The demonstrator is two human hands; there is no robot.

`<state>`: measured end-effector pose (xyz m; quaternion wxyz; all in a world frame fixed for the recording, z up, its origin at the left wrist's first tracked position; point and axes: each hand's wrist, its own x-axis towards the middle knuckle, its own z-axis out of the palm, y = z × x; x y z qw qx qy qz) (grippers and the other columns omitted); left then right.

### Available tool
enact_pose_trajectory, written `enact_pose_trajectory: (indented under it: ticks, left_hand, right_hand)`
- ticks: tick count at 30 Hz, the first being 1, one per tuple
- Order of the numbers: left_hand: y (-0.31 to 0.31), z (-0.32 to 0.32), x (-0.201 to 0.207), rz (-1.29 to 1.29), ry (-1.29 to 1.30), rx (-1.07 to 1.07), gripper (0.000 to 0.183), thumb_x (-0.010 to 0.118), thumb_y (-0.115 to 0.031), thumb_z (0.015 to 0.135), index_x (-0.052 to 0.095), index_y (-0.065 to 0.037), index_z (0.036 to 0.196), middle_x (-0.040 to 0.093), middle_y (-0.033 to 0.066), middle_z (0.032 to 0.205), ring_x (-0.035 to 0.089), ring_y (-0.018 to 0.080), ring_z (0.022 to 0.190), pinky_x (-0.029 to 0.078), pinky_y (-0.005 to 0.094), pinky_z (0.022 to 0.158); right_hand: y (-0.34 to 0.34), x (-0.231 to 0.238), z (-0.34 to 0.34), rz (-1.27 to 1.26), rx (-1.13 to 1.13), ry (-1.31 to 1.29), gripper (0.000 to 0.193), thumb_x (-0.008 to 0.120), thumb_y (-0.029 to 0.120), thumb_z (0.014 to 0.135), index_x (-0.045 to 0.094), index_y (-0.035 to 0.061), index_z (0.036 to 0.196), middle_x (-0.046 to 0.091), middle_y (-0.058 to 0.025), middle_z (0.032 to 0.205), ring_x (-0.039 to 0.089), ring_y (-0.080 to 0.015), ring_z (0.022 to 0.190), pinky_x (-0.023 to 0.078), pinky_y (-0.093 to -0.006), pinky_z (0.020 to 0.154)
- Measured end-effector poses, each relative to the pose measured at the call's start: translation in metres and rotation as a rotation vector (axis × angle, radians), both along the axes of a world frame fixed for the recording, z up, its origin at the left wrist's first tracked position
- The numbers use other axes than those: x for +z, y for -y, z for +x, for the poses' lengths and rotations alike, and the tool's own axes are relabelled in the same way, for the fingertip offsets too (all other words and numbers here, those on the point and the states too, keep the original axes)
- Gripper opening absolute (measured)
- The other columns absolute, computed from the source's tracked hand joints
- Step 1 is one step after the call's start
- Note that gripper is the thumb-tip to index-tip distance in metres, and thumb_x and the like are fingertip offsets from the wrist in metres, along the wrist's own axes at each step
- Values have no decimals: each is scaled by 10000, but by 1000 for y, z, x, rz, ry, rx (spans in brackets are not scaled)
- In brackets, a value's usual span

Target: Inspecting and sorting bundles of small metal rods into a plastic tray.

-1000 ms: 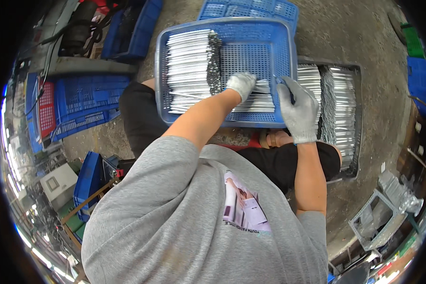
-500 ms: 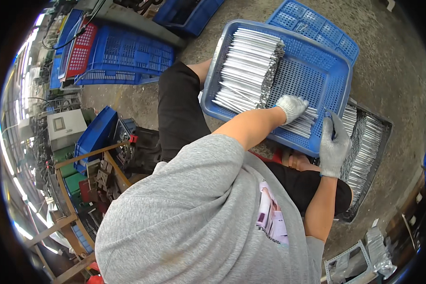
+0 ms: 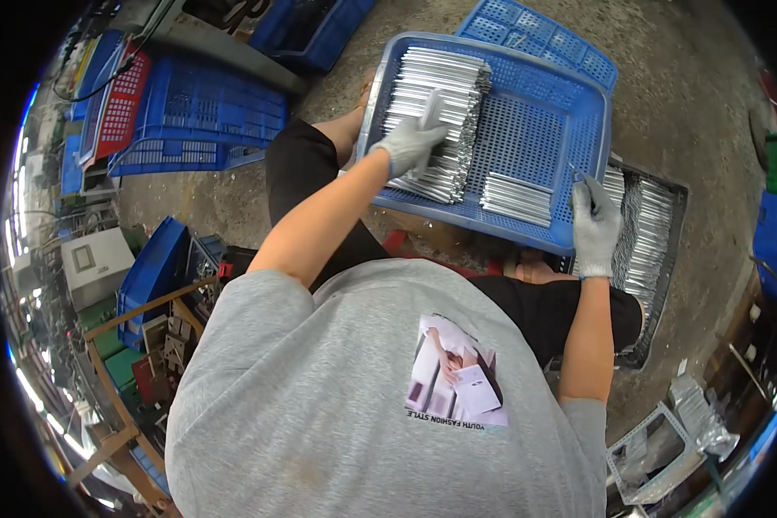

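A blue perforated basket (image 3: 540, 104) lies across my lap, with a thick stack of shiny metal rods (image 3: 436, 73) along its left side. A smaller row of the same rods (image 3: 516, 200) lies flat near the basket's front edge. My left hand (image 3: 410, 145), in a white knit glove, is over the left stack, open, with thumb and fingers apart; the fingertips are slightly smeared. At the basket's right front corner is my gloved right hand (image 3: 597, 226), its fingers closed around a thin, bluish object (image 3: 576, 173) whose kind I cannot make out.
A dark tray (image 3: 665, 250) of similar rods stands on the floor at my right. Behind the basket is another blue crate (image 3: 548, 43). Blue crates (image 3: 207, 104), a red crate (image 3: 125, 99) and a wooden frame (image 3: 112, 388) stand at the left.
My left hand has left the small row of rods and swung left to the big stack, uncovering the row. The right hand stays by the corner. The view has shifted a little.
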<state>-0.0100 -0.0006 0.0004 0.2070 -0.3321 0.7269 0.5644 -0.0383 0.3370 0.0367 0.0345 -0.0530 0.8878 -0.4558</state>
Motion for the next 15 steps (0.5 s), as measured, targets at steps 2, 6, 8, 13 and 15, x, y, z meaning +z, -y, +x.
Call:
enact_pose_trajectory:
  ticks: [2,6,8,13,15]
  left_hand:
    - [31,25,-45,77,-56,82,349,705,-246,1024,620,67,1154,680,133,886,687,178,730,616,292,622]
    - [37,37,-60,326,-134,235,356,729,-246,1019,617,50,1181,673,118,912,680,176,748,603,288,650]
    - [36,46,-58,489,-156,322,370,734,-252,1021,610,39,1212,663,103,921,675,169,757,594,275,659]
    - [27,53,-3,570,-453,450,253,659,-222,1062,623,-9,1192,660,61,851,662,157,699,614,302,653]
    - [26,60,20,734,-543,423,306,657,-272,1082,576,-71,1298,598,24,863,611,121,703,594,288,707]
  right_hand:
    - [0,-6,9,-5,6,20,342,726,232,987,760,-16,1219,815,-127,992,725,-182,791,549,-308,703]
    - [1,-25,29,66,16,-45,309,726,263,983,789,37,1183,803,-114,869,705,-191,687,523,-336,616]
    - [16,-26,42,225,232,-16,319,728,249,987,776,-5,1174,790,-119,854,660,-197,657,516,-312,621]
    - [102,-2,60,451,591,-6,284,649,330,985,789,83,990,797,-110,883,715,-381,699,549,-463,647]
    - [131,-13,65,462,654,-128,312,560,329,1024,787,116,1000,793,-105,846,708,-350,647,576,-457,654]
